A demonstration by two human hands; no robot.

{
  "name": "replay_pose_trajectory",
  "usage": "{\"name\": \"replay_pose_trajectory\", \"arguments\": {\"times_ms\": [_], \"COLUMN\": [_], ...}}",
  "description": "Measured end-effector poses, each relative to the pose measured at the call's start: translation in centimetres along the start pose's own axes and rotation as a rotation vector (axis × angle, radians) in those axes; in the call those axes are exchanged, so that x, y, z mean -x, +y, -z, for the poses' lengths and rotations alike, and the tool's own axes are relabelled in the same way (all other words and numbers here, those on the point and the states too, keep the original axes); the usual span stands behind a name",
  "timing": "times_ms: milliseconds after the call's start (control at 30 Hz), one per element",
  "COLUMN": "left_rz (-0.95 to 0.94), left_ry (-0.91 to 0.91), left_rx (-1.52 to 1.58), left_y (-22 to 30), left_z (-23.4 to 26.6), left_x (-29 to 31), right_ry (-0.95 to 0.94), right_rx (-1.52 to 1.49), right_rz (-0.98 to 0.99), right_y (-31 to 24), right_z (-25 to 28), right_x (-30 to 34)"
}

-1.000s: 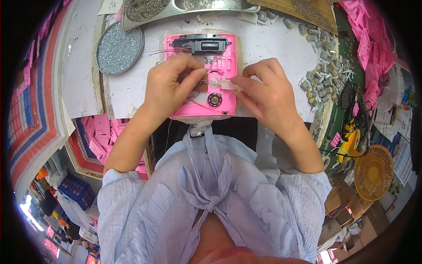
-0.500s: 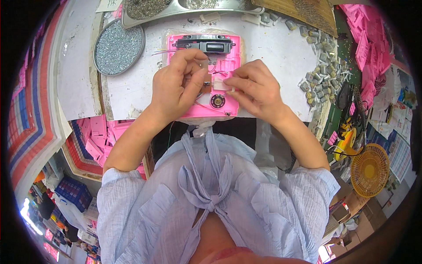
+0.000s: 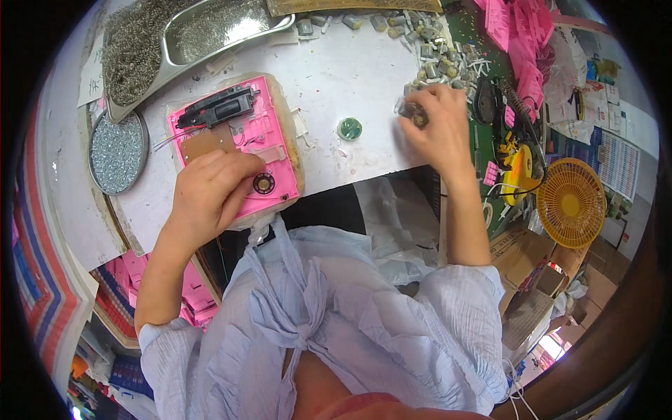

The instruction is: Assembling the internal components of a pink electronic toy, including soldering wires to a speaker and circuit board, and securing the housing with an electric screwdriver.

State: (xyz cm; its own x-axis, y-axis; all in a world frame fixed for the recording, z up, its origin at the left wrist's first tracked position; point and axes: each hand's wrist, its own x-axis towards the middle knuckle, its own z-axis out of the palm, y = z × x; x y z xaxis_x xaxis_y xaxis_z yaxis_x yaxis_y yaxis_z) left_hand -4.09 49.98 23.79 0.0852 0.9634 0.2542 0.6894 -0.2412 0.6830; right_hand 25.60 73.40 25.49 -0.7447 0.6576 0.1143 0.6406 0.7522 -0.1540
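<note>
A pink plastic housing lies tilted on a plastic-wrapped pad, with a black module, a small round speaker and a brown board in it. My left hand rests over its lower middle, fingers bent together beside a whitish plastic piece; its fingertips are partly hidden. Off to the right, my right hand pinches what looks like a small motor, dark and round at its end, just below the heap of loose motors. A small green-filled round pot stands between my hands.
A round tray of screws stands at the left. Beyond it are a metal tray and a pile of springs. At the right are pink parts, cables, and a yellow fan.
My right hand has left the housing for the heap of motors and now grips a small one. My left hand stays at the housing, lower over it. The view has swung right.
</note>
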Motion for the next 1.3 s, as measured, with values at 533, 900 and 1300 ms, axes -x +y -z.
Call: {"name": "replay_pose_trajectory", "arguments": {"times_ms": [533,900,1300], "left_rz": [0.065,0.204,0.464], "left_ry": [0.046,0.003,0.129], "left_rx": [0.092,-0.071,0.391], "left_y": [-0.8,-0.5,-0.8], "left_z": [0.1,-0.8,-0.6], "left_x": [-0.1,-3.7,-2.8], "right_ry": [0.037,0.093,0.079], "right_rx": [-0.589,-0.63,-0.672], "right_rz": [0.484,0.525,0.529], "right_y": [-11.8,-11.7,-11.8], "right_z": [-3.9,-4.8,-5.2], "right_x": [-2.5,-2.5,-2.8]}}
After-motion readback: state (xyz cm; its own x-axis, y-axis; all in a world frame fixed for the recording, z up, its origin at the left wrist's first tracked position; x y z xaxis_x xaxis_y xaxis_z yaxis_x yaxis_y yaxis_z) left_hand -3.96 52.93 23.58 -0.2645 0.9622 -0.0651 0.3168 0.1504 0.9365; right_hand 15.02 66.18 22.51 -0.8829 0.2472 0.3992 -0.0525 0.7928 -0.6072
